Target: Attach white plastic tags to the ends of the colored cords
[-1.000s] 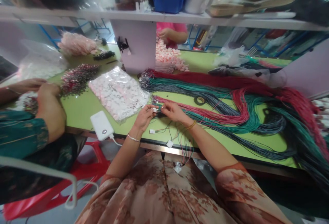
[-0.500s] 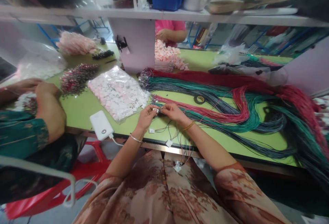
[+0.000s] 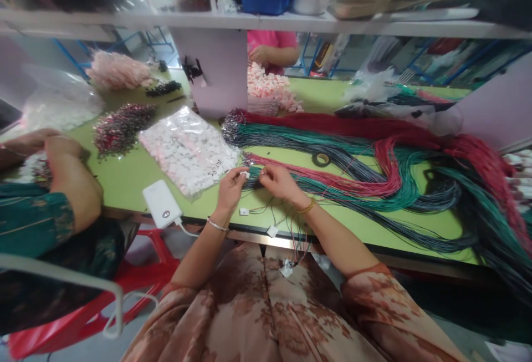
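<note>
My left hand (image 3: 231, 189) pinches a small white plastic connector (image 3: 246, 175) between thumb and fingertips. Just to its right, my right hand (image 3: 279, 183) is closed in a pinch, a short gap away from the connector. Whatever lies in those right fingertips is too small to name. Behind and beside both hands run bundles of thin wires: pink-red (image 3: 316, 172), green (image 3: 374, 205) and dark grey (image 3: 399, 233). Below the hands, white connectors with wires attached (image 3: 244, 212) (image 3: 272, 231) lie near the table edge, and another hangs against my lap (image 3: 286, 268).
A clear bag of white connectors (image 3: 187, 151) lies left of my hands, near a white power bank (image 3: 163, 204) with a cable. A roll of black tape (image 3: 321, 159) sits among the wires. A co-worker's arm (image 3: 72, 173) rests at left; another person (image 3: 272, 51) works opposite. A shelf (image 3: 266, 23) crosses above.
My two hands have drawn slightly apart, the right fingertips leaving the white connector that stays in my left. The view has shifted a little.
</note>
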`<state>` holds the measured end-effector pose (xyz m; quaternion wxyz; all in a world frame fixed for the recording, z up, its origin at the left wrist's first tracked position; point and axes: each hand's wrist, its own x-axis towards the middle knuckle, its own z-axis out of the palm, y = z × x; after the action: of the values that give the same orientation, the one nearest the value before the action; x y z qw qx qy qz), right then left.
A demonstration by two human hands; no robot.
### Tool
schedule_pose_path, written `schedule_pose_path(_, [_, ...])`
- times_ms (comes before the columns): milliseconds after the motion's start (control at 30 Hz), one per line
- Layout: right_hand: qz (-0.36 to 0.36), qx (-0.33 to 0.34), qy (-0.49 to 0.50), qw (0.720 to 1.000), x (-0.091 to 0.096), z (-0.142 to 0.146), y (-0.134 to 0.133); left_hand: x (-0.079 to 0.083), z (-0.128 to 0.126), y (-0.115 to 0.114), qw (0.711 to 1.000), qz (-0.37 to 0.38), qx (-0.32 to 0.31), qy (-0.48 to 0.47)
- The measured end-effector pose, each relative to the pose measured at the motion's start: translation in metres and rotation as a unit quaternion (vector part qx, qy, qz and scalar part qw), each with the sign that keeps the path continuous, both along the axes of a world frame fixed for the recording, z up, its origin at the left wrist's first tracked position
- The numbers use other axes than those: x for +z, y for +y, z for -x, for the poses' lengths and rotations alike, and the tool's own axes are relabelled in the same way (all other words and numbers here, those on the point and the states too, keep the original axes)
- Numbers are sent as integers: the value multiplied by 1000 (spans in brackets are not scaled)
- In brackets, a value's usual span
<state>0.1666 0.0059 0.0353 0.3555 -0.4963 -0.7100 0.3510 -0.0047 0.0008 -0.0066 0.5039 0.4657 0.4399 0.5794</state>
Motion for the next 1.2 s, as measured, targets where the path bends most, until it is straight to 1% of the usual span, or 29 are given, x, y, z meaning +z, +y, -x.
schedule_pose_path(67, [23,6,29,999,0,-2,0,0,1,1,1000,14,-1,-20])
schedule_pose_path(200, [57,23,70,996,-8,-3,3,1,-2,1,991,66,-59,-103])
schedule_pose_path(300, [74,27,86,993,-12,-2,5,2,-4,0,985,80,-81,-132])
schedule_pose_path(367, [79,30,90,992,-13,-2,6,3,-4,0,983,86,-90,-138])
schedule_pose_path(467, [94,38,94,990,-12,-3,7,3,-3,0,982,92,-80,-142])
schedule_pose_path(567, [123,43,110,985,-13,-4,9,4,-2,0,984,90,-73,-138])
schedule_pose_path(767, [182,54,156,969,-16,-5,10,6,1,0,984,95,-86,-125])
schedule_pose_path(900, [173,49,154,972,-20,-3,10,5,-1,-1,987,87,-92,-102])
schedule_pose_path(1033, [168,24,130,977,-22,0,8,0,-7,-3,994,62,-84,-38])
schedule_pose_path(1100, [146,15,107,983,-21,1,6,-1,-9,-3,994,67,-82,-27])
schedule_pose_path(1200, [97,33,91,991,-19,0,4,-1,-8,-3,992,84,-78,-53])
